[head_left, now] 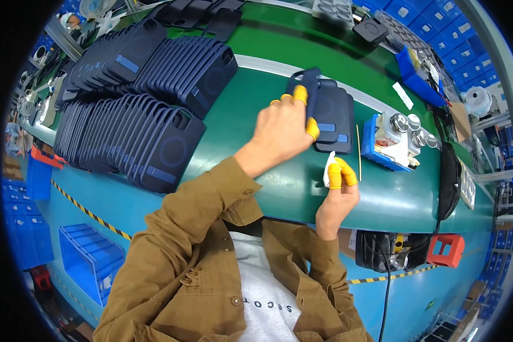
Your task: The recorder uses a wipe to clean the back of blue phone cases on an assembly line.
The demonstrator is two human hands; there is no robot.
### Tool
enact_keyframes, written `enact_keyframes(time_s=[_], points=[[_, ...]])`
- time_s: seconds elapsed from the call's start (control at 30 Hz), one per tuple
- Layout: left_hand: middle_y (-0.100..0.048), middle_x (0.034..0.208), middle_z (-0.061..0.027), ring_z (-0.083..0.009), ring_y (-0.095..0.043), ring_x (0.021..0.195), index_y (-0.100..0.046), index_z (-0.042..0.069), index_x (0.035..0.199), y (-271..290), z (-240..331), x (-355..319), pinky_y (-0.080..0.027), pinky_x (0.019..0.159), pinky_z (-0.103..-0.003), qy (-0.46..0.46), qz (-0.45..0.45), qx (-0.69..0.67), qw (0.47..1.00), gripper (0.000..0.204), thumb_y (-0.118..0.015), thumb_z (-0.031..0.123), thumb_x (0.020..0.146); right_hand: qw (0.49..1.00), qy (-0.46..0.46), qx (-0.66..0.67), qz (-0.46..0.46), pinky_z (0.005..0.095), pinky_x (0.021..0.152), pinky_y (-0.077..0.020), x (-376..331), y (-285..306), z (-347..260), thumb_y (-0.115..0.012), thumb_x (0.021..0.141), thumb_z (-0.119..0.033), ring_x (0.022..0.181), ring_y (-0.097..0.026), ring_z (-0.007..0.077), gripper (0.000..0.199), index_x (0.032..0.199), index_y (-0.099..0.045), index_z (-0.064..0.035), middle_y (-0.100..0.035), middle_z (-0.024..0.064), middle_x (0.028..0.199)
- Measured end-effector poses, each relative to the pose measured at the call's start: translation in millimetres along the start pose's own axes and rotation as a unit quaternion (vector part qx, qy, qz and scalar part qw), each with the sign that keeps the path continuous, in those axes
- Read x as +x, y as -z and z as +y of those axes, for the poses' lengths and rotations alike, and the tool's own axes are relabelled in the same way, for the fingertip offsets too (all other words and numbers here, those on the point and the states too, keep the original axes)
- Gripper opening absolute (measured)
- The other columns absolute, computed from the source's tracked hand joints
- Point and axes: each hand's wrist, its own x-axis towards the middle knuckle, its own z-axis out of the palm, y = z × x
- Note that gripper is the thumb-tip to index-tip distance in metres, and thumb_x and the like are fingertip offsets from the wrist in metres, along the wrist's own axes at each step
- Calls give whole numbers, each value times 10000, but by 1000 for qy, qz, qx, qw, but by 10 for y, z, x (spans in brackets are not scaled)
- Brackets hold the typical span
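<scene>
My left hand (283,126), with yellow finger cots on its fingertips, is closed on a dark navy phone case (311,78) tilted up from the bench. Beneath and beside it lie more dark phone cases (341,111), overlapping, with a blue strip near the lower end. My right hand (338,199) also wears yellow finger cots. Between its pinched thumb and fingers is a small white wipe (328,169), just below those cases and apart from them. Left of my hands, long rows of similar phone cases (171,148) stand leaning against one another.
A blue tray (376,154) with metal-topped dispenser bottles (399,122) stands to the right. A thin wooden stick (359,153) lies before it. Farther back are a blue bin (411,77) and a dark boxy device (370,29). A black bag (449,182) lies at the bench's right end.
</scene>
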Motion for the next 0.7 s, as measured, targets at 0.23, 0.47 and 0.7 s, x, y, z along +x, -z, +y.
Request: enact_keyframes(time_s=[0.23, 0.47, 0.7], points=[[-657, 785, -253, -414, -648, 668, -638, -80, 1074, 472, -482, -491, -507, 605, -440, -10, 265, -145, 953, 220, -617, -50, 857, 898, 293, -313, 96, 317, 755, -549, 1177, 434, -490, -752, 881, -24, 917, -650, 161, 222, 1101, -728, 1, -701, 82, 1022], [-683, 974, -76, -139, -613, 835, -643, -4, 1232, 312, -469, -1255, -501, 753, -306, 63, 41, -450, 890, 295, -590, -21, 942, 754, 295, -582, 80, 405, 782, -516, 1588, 698, -516, -757, 890, -207, 894, -669, 280, 202, 1044, -767, -77, -720, 112, 982], [-482, 1408, -162, -352, -463, 1299, -421, 50, 1484, 364, -665, -1493, -376, 1112, -402, -21, -24, -288, 957, 920, -876, 96, 686, 694, 291, -648, 116, 358, 762, -530, 1713, 696, -614, -750, 910, -280, 856, -687, 228, 274, 1059, -756, -50, -739, 105, 933]])
